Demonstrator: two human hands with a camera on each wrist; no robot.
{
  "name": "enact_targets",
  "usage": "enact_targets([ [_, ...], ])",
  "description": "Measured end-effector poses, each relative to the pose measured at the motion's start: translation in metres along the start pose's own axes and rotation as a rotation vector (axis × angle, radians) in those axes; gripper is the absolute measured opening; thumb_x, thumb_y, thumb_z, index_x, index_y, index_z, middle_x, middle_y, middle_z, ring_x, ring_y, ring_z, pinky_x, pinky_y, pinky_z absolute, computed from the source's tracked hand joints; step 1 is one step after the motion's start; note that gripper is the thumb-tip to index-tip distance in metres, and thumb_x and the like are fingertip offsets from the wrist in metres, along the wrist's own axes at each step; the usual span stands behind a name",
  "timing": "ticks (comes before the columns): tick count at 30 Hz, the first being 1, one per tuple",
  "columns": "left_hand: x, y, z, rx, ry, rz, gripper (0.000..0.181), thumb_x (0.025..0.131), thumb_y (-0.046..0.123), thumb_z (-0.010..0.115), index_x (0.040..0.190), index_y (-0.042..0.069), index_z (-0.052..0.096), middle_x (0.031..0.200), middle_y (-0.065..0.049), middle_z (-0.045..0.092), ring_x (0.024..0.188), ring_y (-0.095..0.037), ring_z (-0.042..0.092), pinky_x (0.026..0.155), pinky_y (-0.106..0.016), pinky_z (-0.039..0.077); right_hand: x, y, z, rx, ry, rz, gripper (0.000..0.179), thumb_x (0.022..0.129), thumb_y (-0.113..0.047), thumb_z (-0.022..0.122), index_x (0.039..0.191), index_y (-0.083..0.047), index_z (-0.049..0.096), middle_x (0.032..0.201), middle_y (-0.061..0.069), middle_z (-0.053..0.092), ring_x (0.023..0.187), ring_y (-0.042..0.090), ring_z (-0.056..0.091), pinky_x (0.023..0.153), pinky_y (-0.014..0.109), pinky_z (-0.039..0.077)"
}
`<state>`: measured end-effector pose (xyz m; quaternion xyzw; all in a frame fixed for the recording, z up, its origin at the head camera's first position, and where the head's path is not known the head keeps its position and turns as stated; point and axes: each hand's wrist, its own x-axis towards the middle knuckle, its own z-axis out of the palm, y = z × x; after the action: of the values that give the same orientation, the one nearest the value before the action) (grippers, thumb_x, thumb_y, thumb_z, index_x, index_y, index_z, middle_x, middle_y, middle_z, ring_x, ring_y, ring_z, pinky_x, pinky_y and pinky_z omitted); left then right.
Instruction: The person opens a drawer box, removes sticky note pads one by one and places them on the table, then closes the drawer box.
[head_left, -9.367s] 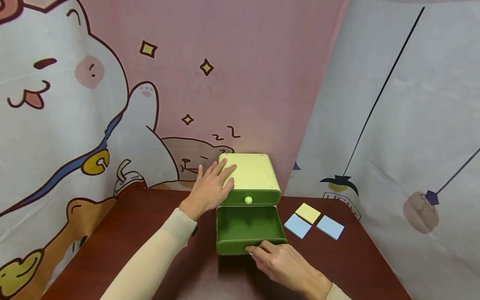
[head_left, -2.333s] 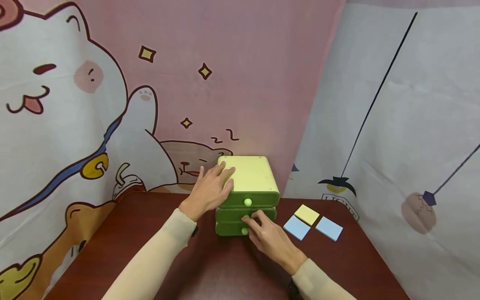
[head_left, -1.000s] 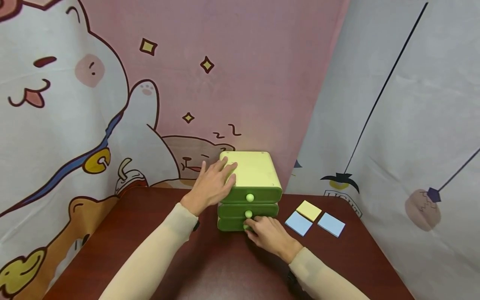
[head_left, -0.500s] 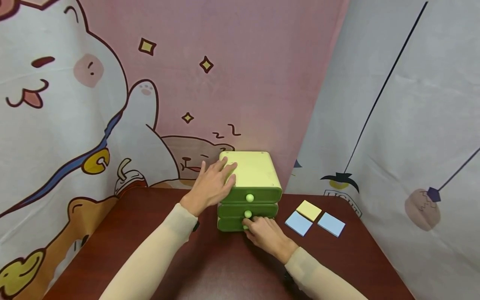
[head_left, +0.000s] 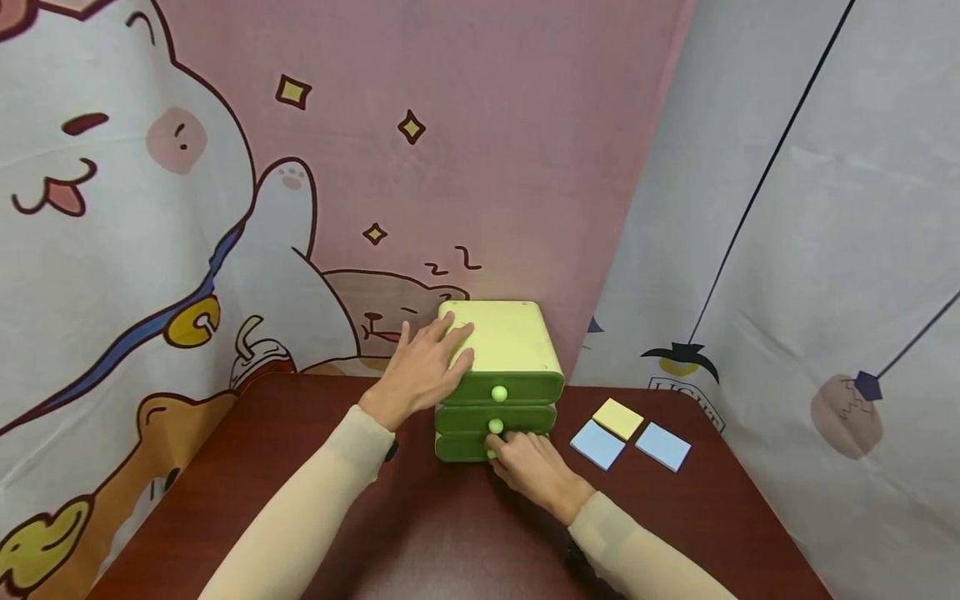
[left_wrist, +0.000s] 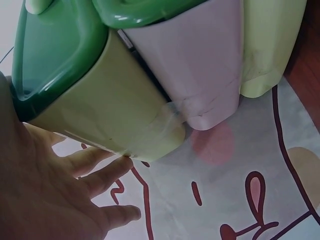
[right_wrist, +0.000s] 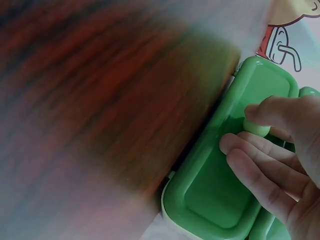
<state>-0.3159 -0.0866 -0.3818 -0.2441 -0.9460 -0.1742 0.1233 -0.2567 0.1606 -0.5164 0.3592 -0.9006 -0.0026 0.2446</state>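
Observation:
A small cabinet (head_left: 502, 337) with a pale yellow top and three stacked green drawers stands at the back of the table, all drawers closed. My left hand (head_left: 422, 367) rests on the cabinet's upper left edge, fingers spread. In the left wrist view, its fingers lie along the yellow casing (left_wrist: 115, 115). At the bottom drawer (right_wrist: 215, 195), my right hand (head_left: 538, 471) pinches the round light-green knob (right_wrist: 256, 128) between thumb and fingers. Above it, the middle knob (head_left: 496, 426) and top knob (head_left: 499, 393) show uncovered.
Right of the cabinet lie a yellow sticky-note pad (head_left: 618, 418) and two blue pads, one nearer (head_left: 597, 445) and one farther right (head_left: 663, 447). The dark red table (head_left: 450, 542) ends at a printed cloth backdrop (head_left: 517, 167) close behind the cabinet.
A drawer below the top one stood pulled out 9.4 s ago and is now closed. My right hand has moved down from the middle knob to the bottom one. My left hand stays put.

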Motion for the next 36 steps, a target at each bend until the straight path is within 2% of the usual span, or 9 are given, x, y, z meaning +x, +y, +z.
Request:
enact_targets([
  [13,0.0003,0.0012,0.0009,-0.009,0.017,-0.004,0.067,0.123,0.058,0.032,0.181,0.029,0.046,0.194,-0.011,0.033,0.174,-0.043,0.043,0.144,-0.081,0.013,-0.0037,-0.0015,-0.0037,-0.018,0.033,-0.017,0.030,0.093,-0.018,0.100,0.097,-0.016,0.070,0.080,-0.003,0.071,0.067,0.017,0.074,0.050,0.030,0.054],
  [21,0.0010,0.0013,0.0003,-0.003,0.025,0.000,0.067,0.123,0.058,0.031,0.181,0.029,0.046,0.194,-0.012,0.033,0.174,-0.043,0.044,0.144,-0.081,0.013,-0.0040,-0.0014,-0.0045,-0.098,0.080,-0.026,0.031,0.089,-0.025,0.102,0.095,-0.022,0.072,0.079,-0.006,0.071,0.061,0.014,0.070,0.046,0.028,0.048],
  [27,0.0003,0.0011,0.0008,-0.009,0.020,-0.002,0.067,0.123,0.058,0.031,0.181,0.029,0.046,0.194,-0.012,0.033,0.174,-0.044,0.044,0.144,-0.081,0.012,-0.0047,-0.0019,-0.0035,-0.096,0.088,-0.032,0.032,0.088,-0.025,0.103,0.094,-0.021,0.072,0.079,-0.006,0.071,0.059,0.015,0.069,0.046,0.028,0.047],
  [30,-0.0003,0.0008,0.0015,-0.011,0.018,-0.005,0.068,0.122,0.059,0.030,0.181,0.029,0.046,0.194,-0.012,0.033,0.174,-0.044,0.044,0.144,-0.081,0.012,-0.0052,-0.0027,-0.0025,-0.094,0.089,-0.033,0.032,0.087,-0.024,0.103,0.094,-0.022,0.072,0.080,-0.006,0.072,0.060,0.015,0.070,0.048,0.030,0.051],
  [36,-0.0010,0.0001,0.0020,-0.005,0.011,-0.012,0.068,0.122,0.059,0.030,0.182,0.030,0.045,0.194,-0.011,0.032,0.174,-0.043,0.043,0.145,-0.080,0.011,-0.0055,-0.0044,-0.0013,-0.115,0.096,-0.039,0.031,0.085,-0.024,0.104,0.096,-0.022,0.075,0.083,-0.006,0.077,0.069,0.016,0.073,0.064,0.034,0.057],
])
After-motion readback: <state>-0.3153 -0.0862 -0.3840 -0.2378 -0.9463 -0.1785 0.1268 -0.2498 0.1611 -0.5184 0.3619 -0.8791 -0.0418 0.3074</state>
